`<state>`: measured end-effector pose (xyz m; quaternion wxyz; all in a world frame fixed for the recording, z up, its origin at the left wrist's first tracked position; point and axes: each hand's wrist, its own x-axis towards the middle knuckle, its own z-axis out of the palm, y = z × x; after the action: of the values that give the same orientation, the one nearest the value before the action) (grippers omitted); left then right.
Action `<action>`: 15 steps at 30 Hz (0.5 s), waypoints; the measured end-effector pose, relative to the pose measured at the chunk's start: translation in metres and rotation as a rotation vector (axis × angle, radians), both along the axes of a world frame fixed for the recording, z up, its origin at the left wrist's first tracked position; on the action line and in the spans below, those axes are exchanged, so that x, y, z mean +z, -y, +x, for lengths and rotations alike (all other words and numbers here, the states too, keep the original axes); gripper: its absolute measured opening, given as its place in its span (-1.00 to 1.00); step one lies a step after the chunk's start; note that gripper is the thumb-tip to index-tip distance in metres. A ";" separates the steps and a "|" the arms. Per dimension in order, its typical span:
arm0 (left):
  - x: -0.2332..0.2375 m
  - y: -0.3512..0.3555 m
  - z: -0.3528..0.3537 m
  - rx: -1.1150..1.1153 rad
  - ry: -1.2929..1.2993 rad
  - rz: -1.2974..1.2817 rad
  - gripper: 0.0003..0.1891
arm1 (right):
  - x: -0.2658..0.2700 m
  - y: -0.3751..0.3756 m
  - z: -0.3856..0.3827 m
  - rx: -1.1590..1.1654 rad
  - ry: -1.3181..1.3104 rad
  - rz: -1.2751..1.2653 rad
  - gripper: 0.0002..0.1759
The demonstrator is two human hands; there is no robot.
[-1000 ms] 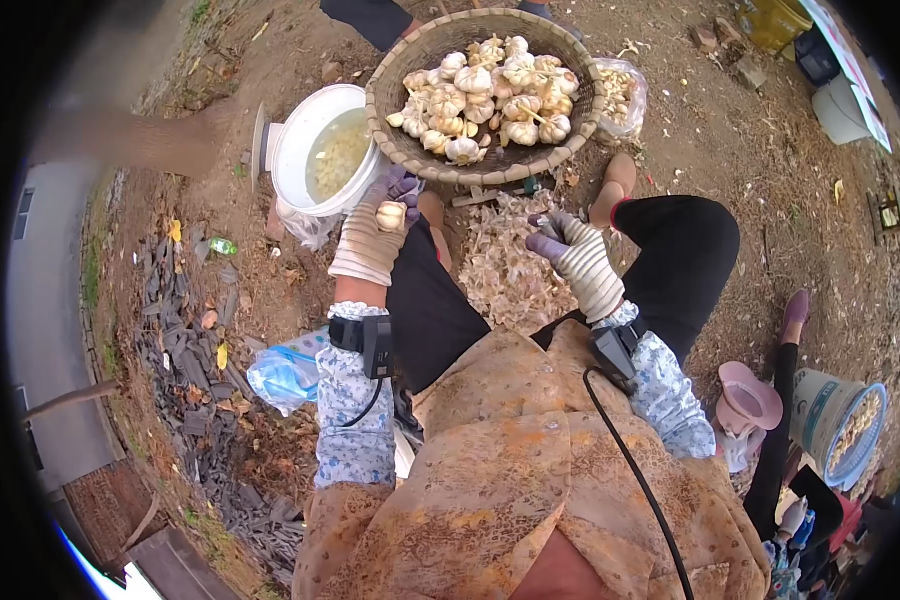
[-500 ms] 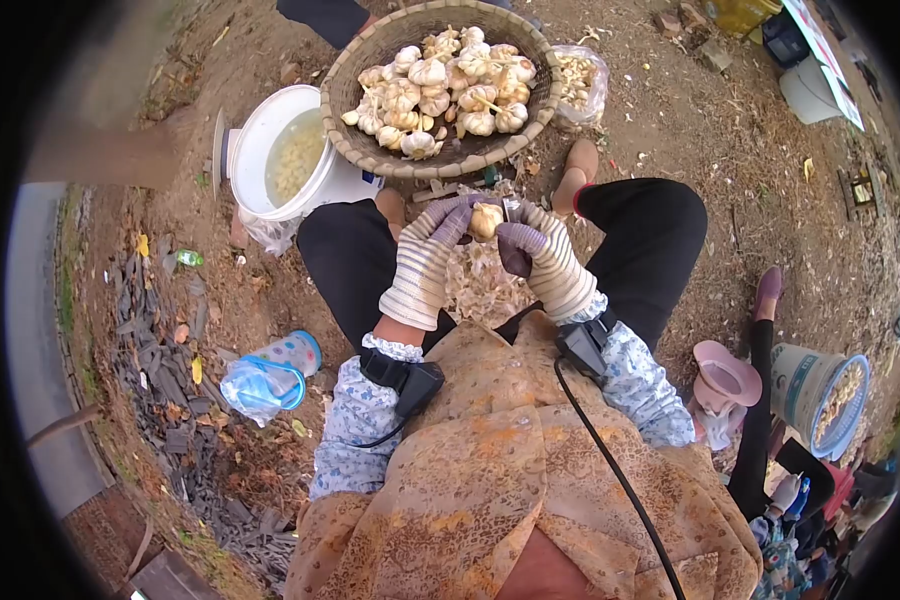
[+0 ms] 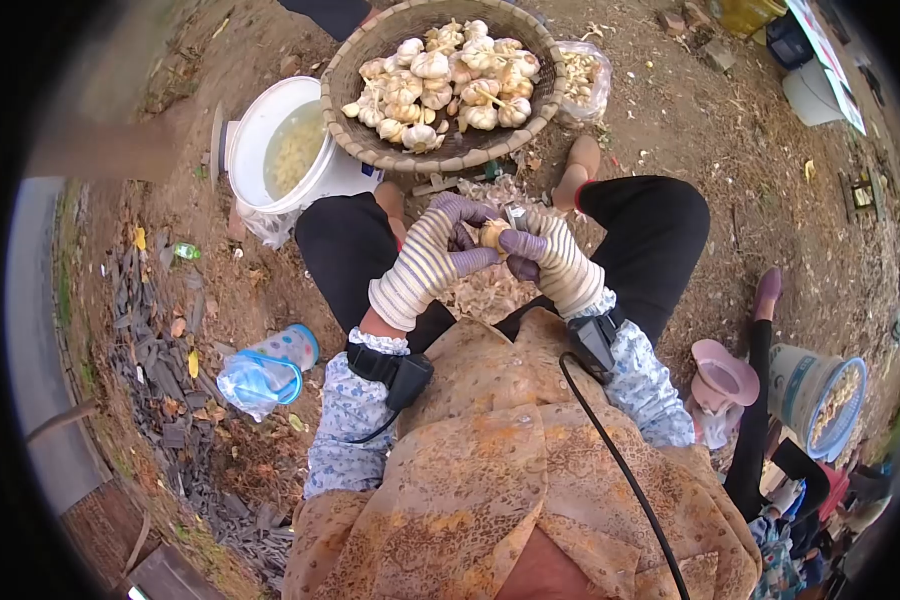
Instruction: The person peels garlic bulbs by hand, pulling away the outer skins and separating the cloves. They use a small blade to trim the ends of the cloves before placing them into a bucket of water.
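Note:
Both my hands wear striped knit gloves with purple fingers and meet above my lap. A garlic bulb [image 3: 491, 234] is between them. My left hand [image 3: 432, 250] grips the bulb from the left, its thumb below and fingers above. From the other side, my right hand [image 3: 558, 262] is closed, with its thumb against the bulb. A small grey metal blade [image 3: 515, 213], seemingly a small knife, shows at the right fingers; its handle is hidden. Garlic skins [image 3: 490, 292] lie on the ground below. Beyond my hands, a woven basket [image 3: 420, 163] holds many garlic bulbs [image 3: 450, 80].
A white bucket [image 3: 242, 150] with peeled cloves in water stands left of the basket. A clear bag of cloves [image 3: 582, 80] lies right of it. A polka-dot container [image 3: 295, 355], a pink hat [image 3: 725, 375] and a clove-filled bucket [image 3: 795, 385] stand nearby. Another person's leg [image 3: 755, 400] extends at right.
My left hand has shifted its hold, its thumb now stretched under the bulb and its fingers curled over it. The bulb has moved slightly right and down, staying between both hands.

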<state>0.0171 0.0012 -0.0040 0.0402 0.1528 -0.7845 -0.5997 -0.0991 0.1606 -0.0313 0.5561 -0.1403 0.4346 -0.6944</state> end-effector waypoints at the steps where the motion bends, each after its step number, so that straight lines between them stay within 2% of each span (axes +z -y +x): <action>1: 0.000 0.000 -0.001 0.001 0.000 0.003 -0.56 | 0.001 -0.001 0.001 0.015 -0.010 0.015 -0.64; 3: 0.000 0.002 0.000 0.005 0.112 0.059 -0.61 | -0.003 -0.001 0.006 0.000 0.050 0.014 -0.66; 6: -0.014 0.002 0.000 0.028 0.105 0.114 -0.59 | -0.015 0.000 0.009 -0.044 0.145 0.002 -0.68; 8: -0.015 -0.002 -0.001 0.030 0.080 0.035 -0.61 | -0.020 -0.001 0.007 -0.075 0.178 -0.004 -0.69; 10: -0.013 -0.009 -0.003 0.143 -0.026 0.237 -0.64 | -0.019 0.001 0.006 -0.122 0.224 -0.014 -0.70; 11: -0.016 -0.005 0.000 0.079 -0.003 -0.026 -0.63 | -0.019 0.002 0.006 -0.124 0.224 -0.013 -0.70; 12: -0.020 -0.003 0.002 0.077 -0.003 -0.023 -0.63 | -0.020 0.002 0.006 -0.136 0.259 -0.010 -0.70; 14: -0.028 -0.002 0.006 0.048 -0.062 0.138 -0.59 | -0.027 0.003 0.006 -0.146 0.297 -0.009 -0.70; 15: -0.026 -0.002 0.008 0.045 -0.078 0.038 -0.65 | -0.031 0.004 0.005 -0.172 0.311 0.002 -0.69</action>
<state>0.0248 0.0032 -0.0296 0.0815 0.1478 -0.7672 -0.6188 -0.0940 0.1563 -0.0618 0.5553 0.0069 0.3546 -0.7523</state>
